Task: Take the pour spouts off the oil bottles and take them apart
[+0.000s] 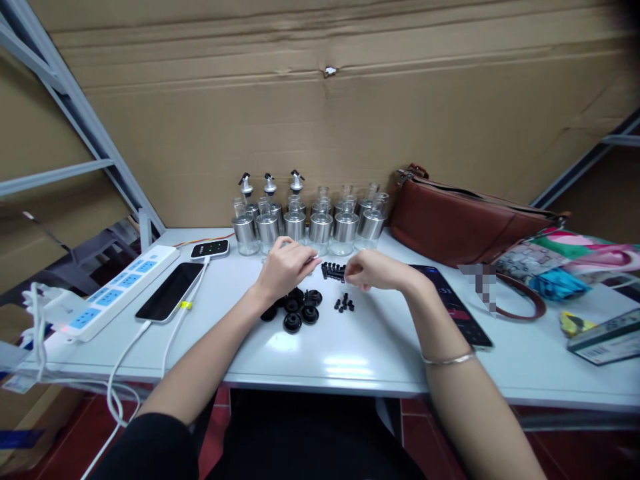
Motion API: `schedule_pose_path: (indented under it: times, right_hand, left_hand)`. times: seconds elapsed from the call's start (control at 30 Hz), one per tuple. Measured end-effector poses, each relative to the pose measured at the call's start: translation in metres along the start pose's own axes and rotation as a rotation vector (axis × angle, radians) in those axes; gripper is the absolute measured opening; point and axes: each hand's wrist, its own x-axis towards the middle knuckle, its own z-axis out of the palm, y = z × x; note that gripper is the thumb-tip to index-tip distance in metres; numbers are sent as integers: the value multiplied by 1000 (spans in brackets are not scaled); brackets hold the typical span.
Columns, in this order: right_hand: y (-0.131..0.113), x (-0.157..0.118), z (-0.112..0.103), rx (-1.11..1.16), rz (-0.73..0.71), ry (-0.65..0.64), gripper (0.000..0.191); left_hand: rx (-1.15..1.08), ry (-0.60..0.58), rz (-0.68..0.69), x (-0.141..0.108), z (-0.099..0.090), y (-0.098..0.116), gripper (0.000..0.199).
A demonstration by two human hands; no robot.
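My left hand (289,267) hovers just above the black round caps (301,312), which lie in a loose cluster on the table. Its thumb and fingers are closed, and what they hold, if anything, I cannot make out. Beside a strip of small black parts (333,271) is my right hand (377,270), its fingers curled together in a pinch whose contents are hidden. Several tiny black plugs (344,304) lie loose just below that hand. Behind both hands stand glass bottles with metal sleeves (321,227); three at the back left carry pourer spouts (270,183).
To the left lie a power strip (117,290), a phone (170,291) with a white cable, and a small black-and-white device (210,249). On the right are another phone (450,303), a brown leather bag (450,217) and a box (607,337). Cardboard (250,133) walls the back.
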Motion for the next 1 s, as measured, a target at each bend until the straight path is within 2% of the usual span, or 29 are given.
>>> schedule_pose_path:
  times: [0.07, 0.17, 0.3, 0.47, 0.6, 0.7, 0.8, 1.0]
  right_hand:
    - [7, 5, 3, -66, 102, -51, 8]
    - [8, 9, 9, -59, 159, -109, 7]
    - [4, 9, 10, -103, 151, -122, 8]
    - [8, 11, 8, -166, 116, -121, 17]
    - [12, 10, 9, -19, 175, -164, 20]
    - [12, 7, 9, 113, 208, -179, 15]
    - [7, 5, 10, 107, 176, -187, 10]
    - [0, 7, 14, 84, 144, -166, 21]
  left_hand:
    - [-3, -2, -4, 0, 0, 0, 17]
    - [-5, -2, -7, -1, 1, -1, 16]
    - [5, -5, -13, -1, 0, -1, 16]
    - [1, -34, -34, 0, -1, 0, 17]
    - [3, -23, -32, 0, -2, -1, 17]
    - [3, -15, -27, 1, -3, -1, 17]
    - [8, -7, -20, 2, -4, -1, 18]
    - [12, 7, -9, 2, -4, 0, 16]
